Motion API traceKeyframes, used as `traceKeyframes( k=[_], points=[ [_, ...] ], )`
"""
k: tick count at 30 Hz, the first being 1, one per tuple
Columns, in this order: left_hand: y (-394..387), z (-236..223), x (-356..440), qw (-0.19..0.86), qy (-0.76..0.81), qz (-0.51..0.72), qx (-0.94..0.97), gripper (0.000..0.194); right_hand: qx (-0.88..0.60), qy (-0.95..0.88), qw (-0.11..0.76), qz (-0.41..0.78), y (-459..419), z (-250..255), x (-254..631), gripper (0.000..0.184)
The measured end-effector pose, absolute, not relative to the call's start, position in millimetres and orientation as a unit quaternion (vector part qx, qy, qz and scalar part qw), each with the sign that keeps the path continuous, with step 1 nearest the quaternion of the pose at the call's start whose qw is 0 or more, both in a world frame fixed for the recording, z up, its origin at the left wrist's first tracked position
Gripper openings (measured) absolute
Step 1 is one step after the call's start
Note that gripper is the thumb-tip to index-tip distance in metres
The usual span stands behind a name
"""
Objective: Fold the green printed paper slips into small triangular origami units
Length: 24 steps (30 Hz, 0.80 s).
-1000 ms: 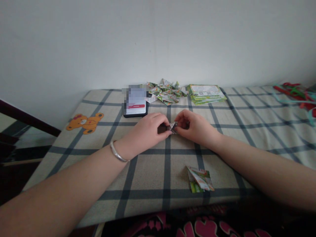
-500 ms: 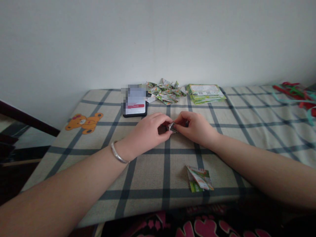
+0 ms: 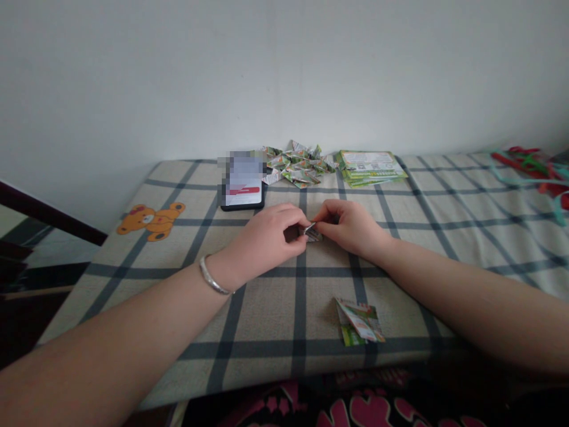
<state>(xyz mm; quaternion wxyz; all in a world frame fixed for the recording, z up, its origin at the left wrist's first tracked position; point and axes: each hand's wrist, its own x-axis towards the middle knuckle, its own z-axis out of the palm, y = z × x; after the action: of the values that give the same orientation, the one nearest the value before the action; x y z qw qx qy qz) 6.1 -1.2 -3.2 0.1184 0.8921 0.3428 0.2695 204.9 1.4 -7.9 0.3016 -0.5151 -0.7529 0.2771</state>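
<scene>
Between my fingertips, just above the checked cloth, is a small folded piece of printed paper [image 3: 313, 233]. My left hand [image 3: 278, 232] pinches its left side, thumb below and fingers above. From the right, my right hand [image 3: 349, 228] grips the paper's upper edge between thumb and forefinger. Much of the paper is covered by the fingers. Nearer to me lies another folded paper [image 3: 361, 323], green and white, partly opened up on the cloth.
Beyond my hands lie a phone [image 3: 242, 190], a heap of folded paper pieces [image 3: 302, 169] and a stack of green printed sheets [image 3: 371, 168]. Red and teal strips [image 3: 533, 172] lie far right. A bear picture [image 3: 153, 222] is at the left, and a wall [image 3: 284, 77] stands behind.
My right fingers have shifted slightly along the folded paper, and a bit more of it shows below them. My left hand has hardly moved.
</scene>
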Motion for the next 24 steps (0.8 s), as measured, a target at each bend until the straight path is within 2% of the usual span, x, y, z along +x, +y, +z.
traceKeyframes(
  k=[9,17,24],
  points=[
    [-3.3,-4.8,2.3,0.099,0.337,0.275,0.895,0.016,-0.475,-0.779,0.313,0.265,0.6,-7.4,211.2,0.004],
    [-1.0,-6.1,1.1,0.075,0.306,0.27,0.91,0.016,-0.421,-0.877,0.223,0.055,1.9,1.6,219.3,0.011],
    [-2.0,-5.0,0.6,-0.003,0.295,0.209,0.932,0.021,-0.395,-0.907,0.146,0.01,1.5,8.1,223.4,0.019]
  ],
)
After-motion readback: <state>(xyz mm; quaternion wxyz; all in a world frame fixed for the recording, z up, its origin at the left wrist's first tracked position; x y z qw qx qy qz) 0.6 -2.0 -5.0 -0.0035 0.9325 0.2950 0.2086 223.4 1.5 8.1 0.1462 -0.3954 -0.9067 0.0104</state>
